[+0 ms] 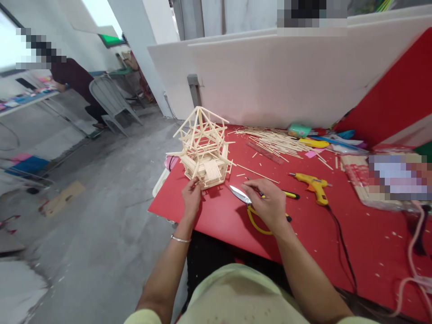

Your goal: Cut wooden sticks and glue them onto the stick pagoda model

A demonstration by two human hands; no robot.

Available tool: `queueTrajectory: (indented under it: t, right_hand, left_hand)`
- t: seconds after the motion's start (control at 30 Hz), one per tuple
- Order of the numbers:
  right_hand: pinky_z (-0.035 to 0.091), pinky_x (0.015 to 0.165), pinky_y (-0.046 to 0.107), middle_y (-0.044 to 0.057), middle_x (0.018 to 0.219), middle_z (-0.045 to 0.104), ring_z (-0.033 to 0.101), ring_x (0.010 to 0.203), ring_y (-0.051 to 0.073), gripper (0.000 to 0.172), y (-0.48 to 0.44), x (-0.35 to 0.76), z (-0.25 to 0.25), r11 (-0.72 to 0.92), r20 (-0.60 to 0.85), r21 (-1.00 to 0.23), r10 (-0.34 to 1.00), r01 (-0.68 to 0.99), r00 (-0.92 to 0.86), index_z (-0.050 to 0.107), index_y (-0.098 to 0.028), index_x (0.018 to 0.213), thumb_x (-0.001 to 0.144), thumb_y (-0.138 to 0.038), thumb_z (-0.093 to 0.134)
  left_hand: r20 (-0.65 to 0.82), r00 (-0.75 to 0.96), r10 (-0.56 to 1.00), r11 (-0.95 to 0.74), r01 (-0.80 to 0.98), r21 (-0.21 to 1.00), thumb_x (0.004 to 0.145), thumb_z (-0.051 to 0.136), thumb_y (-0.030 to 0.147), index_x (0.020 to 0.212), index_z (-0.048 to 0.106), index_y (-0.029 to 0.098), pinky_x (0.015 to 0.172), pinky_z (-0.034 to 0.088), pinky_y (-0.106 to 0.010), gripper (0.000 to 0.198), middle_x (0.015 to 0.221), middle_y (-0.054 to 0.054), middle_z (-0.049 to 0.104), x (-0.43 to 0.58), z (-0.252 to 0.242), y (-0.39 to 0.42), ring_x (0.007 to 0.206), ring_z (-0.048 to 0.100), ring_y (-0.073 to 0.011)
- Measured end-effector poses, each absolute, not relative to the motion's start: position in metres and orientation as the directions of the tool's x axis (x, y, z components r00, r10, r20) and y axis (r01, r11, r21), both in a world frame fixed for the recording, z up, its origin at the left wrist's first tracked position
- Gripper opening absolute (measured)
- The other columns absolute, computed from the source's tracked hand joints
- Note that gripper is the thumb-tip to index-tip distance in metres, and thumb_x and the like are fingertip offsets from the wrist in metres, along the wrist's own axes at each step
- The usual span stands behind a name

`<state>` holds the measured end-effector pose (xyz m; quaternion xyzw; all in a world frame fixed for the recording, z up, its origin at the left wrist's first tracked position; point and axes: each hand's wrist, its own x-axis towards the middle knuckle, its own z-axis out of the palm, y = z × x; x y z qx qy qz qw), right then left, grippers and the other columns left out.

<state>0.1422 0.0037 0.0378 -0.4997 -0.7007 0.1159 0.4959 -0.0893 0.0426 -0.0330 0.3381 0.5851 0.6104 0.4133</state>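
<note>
A pale wooden stick model (205,153) with an open, peaked roof frame stands near the left end of the red table (219,213). Closed at the lower front edge of the model is my left hand (192,194); its fingertips touch the base, and what they pinch is too small to make out. Over the table to the right, my right hand (267,200) has its fingers pressed together above yellow-handled scissors (240,195). Whether a small piece is between those fingertips is unclear. The scissors' blades point toward the model.
A yellow glue gun (313,185) with a black cord lies right of my right hand. Behind are loose sticks (270,141), a red ruler (265,153) and a yellow cutter (313,143). A white board (263,81) stands behind the table. A seated person (76,81) is at far left.
</note>
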Motion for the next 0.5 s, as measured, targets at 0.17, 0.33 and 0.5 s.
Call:
queueTrajectory:
  t: [0.17, 0.33, 0.5]
  right_hand:
    - [0.045, 0.069, 0.027, 0.001, 0.071, 0.067, 0.061, 0.068, 0.015, 0.029, -0.008, 0.160, 0.025, 0.312, 0.457, -0.718, 0.885, 0.622, 0.084, 0.066, -0.021, 0.075, 0.092, -0.044, 0.059]
    - [0.045, 0.081, 0.031, 0.008, 0.094, 0.070, 0.062, 0.091, 0.021, 0.027, -0.023, 0.182, -0.013, 0.291, 0.391, -0.520, 0.917, 0.803, -0.079, 0.070, -0.019, 0.097, 0.096, -0.039, 0.051]
    - [0.045, 0.088, 0.038, 0.012, 0.112, 0.066, 0.059, 0.103, 0.026, 0.034, -0.041, 0.196, -0.047, 0.279, 0.307, -0.312, 0.934, 0.908, -0.182, 0.063, -0.019, 0.123, 0.095, -0.034, 0.052]
  left_hand:
    - [-0.015, -0.426, 0.905, -0.002, -0.039, 0.999, 0.074, 0.069, 0.040, 0.120, 0.065, 0.011, 0.046, 0.045, -0.020, 0.055, 0.070, 0.002, 0.063, -0.069, -0.046, 0.032, 0.046, 0.051, -0.0061]
    - [0.000, -0.448, 0.894, 0.012, 0.025, 1.000, 0.076, 0.069, 0.046, 0.137, 0.054, 0.014, 0.049, 0.048, -0.022, 0.070, 0.061, 0.006, 0.056, -0.046, -0.061, 0.019, 0.046, 0.052, -0.0082]
    - [0.055, -0.403, 0.914, -0.013, 0.107, 0.994, 0.081, 0.065, 0.042, 0.142, 0.048, 0.016, 0.053, 0.049, -0.022, 0.069, 0.066, 0.005, 0.057, -0.033, -0.070, 0.012, 0.049, 0.054, -0.0090]
